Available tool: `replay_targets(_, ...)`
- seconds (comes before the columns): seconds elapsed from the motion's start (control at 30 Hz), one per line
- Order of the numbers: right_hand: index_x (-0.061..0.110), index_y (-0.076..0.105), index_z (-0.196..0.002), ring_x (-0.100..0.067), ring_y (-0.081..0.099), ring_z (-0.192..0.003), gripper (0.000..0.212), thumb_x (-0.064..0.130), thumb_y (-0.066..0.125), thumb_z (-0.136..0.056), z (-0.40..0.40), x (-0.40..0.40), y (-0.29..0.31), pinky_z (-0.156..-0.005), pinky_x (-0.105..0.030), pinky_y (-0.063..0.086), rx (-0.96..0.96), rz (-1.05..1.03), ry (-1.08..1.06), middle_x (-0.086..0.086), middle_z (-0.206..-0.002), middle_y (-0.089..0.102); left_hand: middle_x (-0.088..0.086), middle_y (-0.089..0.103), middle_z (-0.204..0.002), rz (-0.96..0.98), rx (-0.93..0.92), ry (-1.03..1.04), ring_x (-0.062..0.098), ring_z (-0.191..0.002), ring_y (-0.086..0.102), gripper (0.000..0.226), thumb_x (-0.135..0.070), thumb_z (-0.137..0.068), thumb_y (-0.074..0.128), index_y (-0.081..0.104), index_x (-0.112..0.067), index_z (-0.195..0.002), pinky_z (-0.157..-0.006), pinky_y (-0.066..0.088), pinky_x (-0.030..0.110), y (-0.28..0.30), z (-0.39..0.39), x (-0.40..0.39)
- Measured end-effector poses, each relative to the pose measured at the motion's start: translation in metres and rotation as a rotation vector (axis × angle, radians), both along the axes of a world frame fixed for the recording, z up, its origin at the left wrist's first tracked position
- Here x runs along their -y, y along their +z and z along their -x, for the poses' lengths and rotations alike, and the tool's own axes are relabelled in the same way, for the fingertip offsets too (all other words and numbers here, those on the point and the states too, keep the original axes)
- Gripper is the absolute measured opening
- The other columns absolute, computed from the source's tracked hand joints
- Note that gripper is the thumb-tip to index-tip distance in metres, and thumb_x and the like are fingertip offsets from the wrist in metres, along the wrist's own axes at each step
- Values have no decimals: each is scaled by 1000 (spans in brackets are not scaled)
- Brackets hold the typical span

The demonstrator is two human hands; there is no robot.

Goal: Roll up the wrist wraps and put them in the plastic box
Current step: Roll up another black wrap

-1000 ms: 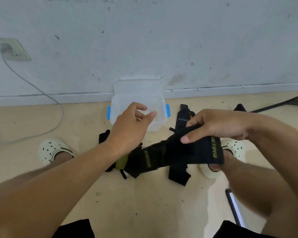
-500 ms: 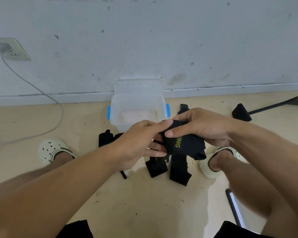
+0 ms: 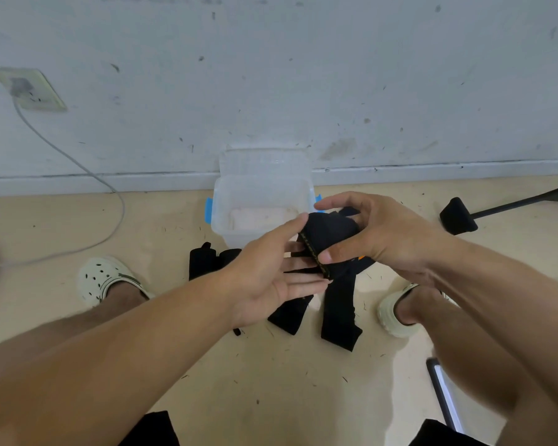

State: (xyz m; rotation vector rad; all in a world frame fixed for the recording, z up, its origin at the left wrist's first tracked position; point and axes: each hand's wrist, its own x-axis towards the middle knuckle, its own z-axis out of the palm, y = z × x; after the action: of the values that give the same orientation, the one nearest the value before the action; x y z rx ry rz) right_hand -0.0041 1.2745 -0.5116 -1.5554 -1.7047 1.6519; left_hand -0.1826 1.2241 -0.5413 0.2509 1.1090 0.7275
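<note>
Head view: a person is crouching over a tan floor, and both hands are working one black wrist wrap [image 3: 327, 235] into a roll, held in the air just in front of the clear plastic box [image 3: 219, 217]. The right hand [image 3: 377, 233] is curling round the roll, thumb and fingers gripping it. The left hand [image 3: 271, 278] is touching its near end with straight fingers. The roll's long axis is running from the near end toward the box. Judging by this, rolling is nearly finished; next comes lowering it into the open box. More unrolled wraps [image 3: 339, 310] are lying flat on the floor below.
</note>
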Motion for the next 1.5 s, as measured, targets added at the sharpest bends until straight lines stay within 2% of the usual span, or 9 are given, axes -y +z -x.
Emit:
replay_targets(0.1, 22, 69, -100, -16, 74, -66, 42, 2, 91, -71, 2, 3, -1, -67, -31, 59, 23, -158, -47, 0, -78, 79, 35, 67, -124, 87, 102, 61, 47, -102, 74, 63, -44, -100, 65, 53, 7, -136, -94, 61, 50, 0, 3, -1)
replay_targets(0.27, 25, 80, -86, -5, 70, -69, 13, 22, 90, -79, 2, 10, 0, -66, -22, 56, 39, -303, 33, 11, -78, 75, 36, 70, -118, 58, 237, 122, 46, -107, 73, 38, -6, -104, 42, 56, 13, -133, -94, 62, 47, 0, 7, -4)
replay_targets(0.53, 40, 80, -97, 5, 71, -85, 21, 25, 84, -84, 0, 11, -1, -78, -8, 49, 109, -383, 191, 26, -86, 76, 30, 69, -126, -28, 200, 134, 36, -115, 72, 42, 16, -99, 30, 56, 15, -132, -92, 62, 38, -9, 8, -6)
replay_targets(0.77, 37, 79, -95, 4, 68, -93, 24, 51, 80, -75, -2, 13, 7, -87, -22, 51, 51, -370, 122, 21, -95, 76, 27, 70, -128, -102, 154, 171, 34, -119, 70, 44, 18, -96, 37, 58, 10, -134, -93, 62, 37, -10, 8, -9)
replay_targets(0.9, 48, 73, -100, 12, 56, -99, 27, 54, 81, -75, -9, 8, 2, -86, -16, 44, 301, -433, 133, 24, -107, 66, 24, 73, -123, -120, 154, 198, 34, -115, 73, 43, 16, -97, 39, 58, 6, -135, -91, 62, 39, -6, 7, -9)
replay_targets(1.1, 46, 73, -87, 5, 55, -105, 19, 48, 86, -72, -7, 10, -3, -84, -15, 44, 377, -496, 162, 24, -108, 62, 22, 73, -123, -138, 149, 230, 32, -113, 74, 45, 18, -99, 37, 57, 4, -137, -92, 62, 40, -5, 6, -7)
replay_targets(1.23, 43, 73, -75, 9, 57, -93, 15, 36, 81, -85, -6, 11, -4, -73, -3, 38, 323, -514, 124, 22, -95, 68, 21, 75, -120, -132, 65, 229, 30, -108, 76, 44, 18, -99, 40, 57, 0, -135, -92, 62, 40, -6, 4, -6)
replay_targets(1.37, 38, 73, -78, -5, 63, -66, 18, 28, 77, -91, -3, 15, 1, -64, -9, 44, 201, -488, 120, 30, -75, 68, 22, 74, -122, -143, 10, 250, 33, -111, 74, 46, 20, -98, 40, 58, 1, -136, -95, 61, 44, -9, 4, -8)
replay_targets(1.5, 33, 76, -81, 7, 62, -67, 14, 24, 77, -91, -2, 16, -2, -65, -4, 42, 165, -499, 90, 26, -72, 70, 20, 75, -120, -151, 37, 204, 31, -110, 75, 44, 19, -99, 40, 57, -2, -134, -94, 61, 45, -6, 3, -5)
